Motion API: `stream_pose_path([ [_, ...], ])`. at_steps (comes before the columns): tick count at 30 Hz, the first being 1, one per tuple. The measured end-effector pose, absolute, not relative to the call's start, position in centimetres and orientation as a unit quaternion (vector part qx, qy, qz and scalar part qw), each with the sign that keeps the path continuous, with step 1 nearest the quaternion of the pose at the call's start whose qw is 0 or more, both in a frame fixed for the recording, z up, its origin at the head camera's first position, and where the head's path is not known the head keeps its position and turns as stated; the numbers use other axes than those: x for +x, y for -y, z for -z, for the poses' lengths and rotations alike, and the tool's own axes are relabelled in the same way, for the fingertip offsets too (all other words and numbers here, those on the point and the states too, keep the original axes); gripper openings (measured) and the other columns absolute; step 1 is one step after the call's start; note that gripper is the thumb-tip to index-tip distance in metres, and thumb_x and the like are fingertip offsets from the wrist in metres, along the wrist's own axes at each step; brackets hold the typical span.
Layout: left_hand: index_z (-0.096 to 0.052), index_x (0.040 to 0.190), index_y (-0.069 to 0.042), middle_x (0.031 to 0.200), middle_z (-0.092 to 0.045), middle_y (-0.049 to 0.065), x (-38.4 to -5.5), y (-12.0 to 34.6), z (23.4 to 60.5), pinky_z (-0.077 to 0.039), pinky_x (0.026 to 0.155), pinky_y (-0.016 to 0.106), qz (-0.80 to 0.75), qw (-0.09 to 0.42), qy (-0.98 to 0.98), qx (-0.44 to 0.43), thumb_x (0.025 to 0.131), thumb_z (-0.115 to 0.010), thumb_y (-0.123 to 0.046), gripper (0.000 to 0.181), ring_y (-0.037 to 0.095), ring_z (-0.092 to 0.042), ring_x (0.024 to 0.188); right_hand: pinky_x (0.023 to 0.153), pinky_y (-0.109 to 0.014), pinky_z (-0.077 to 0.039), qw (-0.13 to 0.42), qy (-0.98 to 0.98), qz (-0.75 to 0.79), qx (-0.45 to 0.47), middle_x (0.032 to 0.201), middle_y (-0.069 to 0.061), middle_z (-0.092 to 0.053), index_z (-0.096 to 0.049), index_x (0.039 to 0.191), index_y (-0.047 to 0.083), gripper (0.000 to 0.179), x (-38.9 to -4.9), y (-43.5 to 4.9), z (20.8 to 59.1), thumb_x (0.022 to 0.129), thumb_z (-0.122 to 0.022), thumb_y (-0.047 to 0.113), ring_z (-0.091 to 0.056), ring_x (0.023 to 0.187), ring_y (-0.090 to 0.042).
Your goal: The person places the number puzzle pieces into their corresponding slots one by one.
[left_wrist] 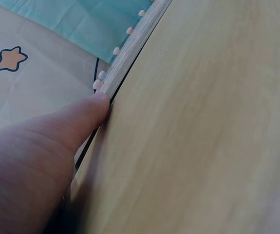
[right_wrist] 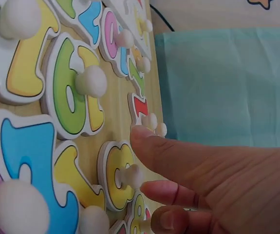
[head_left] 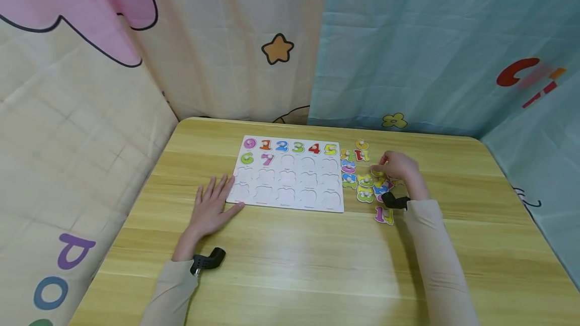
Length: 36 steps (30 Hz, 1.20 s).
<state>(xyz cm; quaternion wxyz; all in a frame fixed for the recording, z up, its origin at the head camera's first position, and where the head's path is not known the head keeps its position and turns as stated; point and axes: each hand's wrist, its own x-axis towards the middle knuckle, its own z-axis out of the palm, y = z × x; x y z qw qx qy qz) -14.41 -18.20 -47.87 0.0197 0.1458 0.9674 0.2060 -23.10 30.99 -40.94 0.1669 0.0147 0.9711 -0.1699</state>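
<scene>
A white number puzzle board (head_left: 290,205) lies on the table, with pieces 0 to 7 set in its upper rows. My left hand (head_left: 210,208) lies flat with fingers spread at the board's left edge; its thumb (left_wrist: 88,114) touches the board's near edge. My right hand (head_left: 401,166) is over the loose pieces right of the board. In the right wrist view, its thumb and curled fingers stand apart beside the white knob (right_wrist: 131,175) of a yellow 8 piece (right_wrist: 111,168), which rests on the table.
Several loose number pieces with knobs lie close together, among them a green-and-yellow piece (right_wrist: 66,92), a red 11 (head_left: 362,155) and a purple-and-yellow piece (head_left: 384,215) nearest me. Curtains (head_left: 235,54) hang behind the wooden table (head_left: 290,265).
</scene>
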Motion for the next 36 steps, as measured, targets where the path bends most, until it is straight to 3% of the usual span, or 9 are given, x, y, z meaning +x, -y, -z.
stream_pose_path([
  [9, -0.016, 0.153, -0.014, 0.157, -0.011, 0.012, -14.7, 18.4, 48.3, 0.009, 0.108, 0.056, -0.201, 0.014, -0.968, 0.149, 0.094, -0.043, -0.058, 0.079, 0.035, 0.003, 0.142, 0.061, -0.035, -0.035, 0.165, -0.968, 0.191, 0.012, 0.073, -0.006, -0.053, -0.053, 0.091, 0.005, 0.031, -22.7, -31.2, 41.9, 0.092, -0.061, 0.035, -0.051, 0.067, -0.023],
  [18, -0.015, 0.154, -0.015, 0.157, -0.011, 0.012, -14.7, 18.4, 48.3, 0.01, 0.108, 0.055, -0.203, 0.016, -0.968, 0.148, 0.093, -0.044, -0.059, 0.08, 0.035, 0.003, 0.142, 0.051, -0.032, -0.037, 0.132, -0.971, 0.198, -0.001, 0.069, -0.004, -0.052, -0.054, 0.086, 0.004, 0.034, -22.7, -30.2, 41.7, 0.092, -0.06, 0.037, -0.05, 0.058, -0.02],
  [27, -0.017, 0.153, -0.014, 0.157, -0.013, 0.012, -14.7, 18.6, 48.5, 0.009, 0.108, 0.056, -0.209, 0.004, -0.966, 0.153, 0.093, -0.045, -0.058, 0.079, 0.036, 0.002, 0.142, 0.05, -0.031, -0.035, 0.106, -0.973, 0.197, -0.056, 0.062, -0.002, -0.05, -0.057, 0.084, 0.007, 0.033, -24.4, -23.7, 41.8, 0.09, -0.064, 0.039, -0.048, 0.056, -0.02],
  [36, -0.018, 0.153, -0.013, 0.157, -0.013, 0.012, -14.6, 18.5, 48.5, 0.008, 0.108, 0.056, -0.211, 0.001, -0.966, 0.152, 0.093, -0.045, -0.058, 0.079, 0.037, 0.001, 0.142, 0.05, -0.03, -0.035, 0.106, -0.969, 0.198, -0.103, 0.069, -0.001, -0.055, -0.058, 0.082, 0.01, 0.031, -26.3, -15.6, 42.4, 0.089, -0.065, 0.04, -0.047, 0.058, -0.017],
])
